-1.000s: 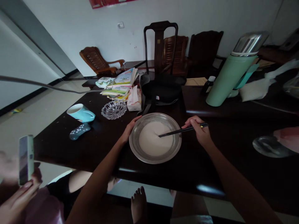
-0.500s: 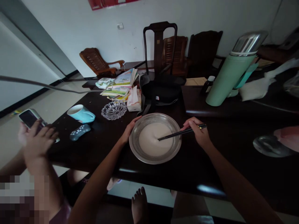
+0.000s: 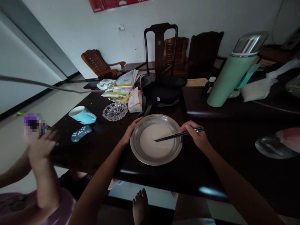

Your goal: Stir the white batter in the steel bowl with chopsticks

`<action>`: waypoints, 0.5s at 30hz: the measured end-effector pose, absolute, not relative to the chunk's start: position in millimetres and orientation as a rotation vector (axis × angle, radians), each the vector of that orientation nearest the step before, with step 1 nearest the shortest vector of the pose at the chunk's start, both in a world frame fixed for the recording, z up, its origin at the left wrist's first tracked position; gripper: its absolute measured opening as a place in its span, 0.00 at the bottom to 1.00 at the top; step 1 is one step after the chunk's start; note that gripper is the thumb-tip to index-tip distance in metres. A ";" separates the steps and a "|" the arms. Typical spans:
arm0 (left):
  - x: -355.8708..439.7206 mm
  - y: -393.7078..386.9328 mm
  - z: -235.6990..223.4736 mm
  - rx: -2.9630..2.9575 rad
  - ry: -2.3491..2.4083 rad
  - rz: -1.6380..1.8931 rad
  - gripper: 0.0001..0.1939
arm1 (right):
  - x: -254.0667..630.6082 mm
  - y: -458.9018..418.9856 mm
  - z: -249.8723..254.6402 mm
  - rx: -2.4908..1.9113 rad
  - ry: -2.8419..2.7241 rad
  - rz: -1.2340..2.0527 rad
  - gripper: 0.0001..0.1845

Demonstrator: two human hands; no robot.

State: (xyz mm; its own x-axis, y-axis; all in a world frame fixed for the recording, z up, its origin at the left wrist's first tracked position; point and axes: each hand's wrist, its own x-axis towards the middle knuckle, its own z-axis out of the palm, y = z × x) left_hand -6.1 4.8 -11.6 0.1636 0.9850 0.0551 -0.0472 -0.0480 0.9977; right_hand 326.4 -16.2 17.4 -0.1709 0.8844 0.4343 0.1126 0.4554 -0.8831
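Brings the black chopsticks (image 3: 174,136) farther left across the pale mixture (image 3: 157,149) than a moment ago, pinched between the fingers of the right hand (image 3: 196,134). Rests the left hand (image 3: 130,129) against the metal bowl (image 3: 156,162) on the table (image 3: 194,168), too hidden to tell whether gripping. Looks smoothly blended already, with stirring seemingly unfinished.

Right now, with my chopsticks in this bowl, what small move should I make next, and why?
Probably sweep the chopsticks in a slow circle: your right hand grips them with their tips at the pale liquid, and your left hand rests against the metal bowl, which should help steady it.
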 end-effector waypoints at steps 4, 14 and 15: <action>-7.3 5.2 -12.1 1.314 1.046 1.137 0.34 | 325.4 -15.1 19.2 -0.889 -1.769 0.767 0.17; -6.1 3.8 -9.1 1.317 1.056 1.134 0.33 | 325.2 -17.0 18.3 -0.899 -1.622 0.887 0.18; -5.9 3.9 -9.0 1.325 1.059 1.137 0.33 | 324.3 -17.5 19.1 -0.898 -1.684 0.856 0.18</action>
State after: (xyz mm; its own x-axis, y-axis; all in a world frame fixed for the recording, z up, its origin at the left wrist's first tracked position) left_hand -5.9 3.9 -9.0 0.1582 0.9854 0.0636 -0.0070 -0.0633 0.9980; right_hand 324.3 -17.5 19.1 -0.2214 0.8727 0.4352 0.1631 0.4731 -0.8658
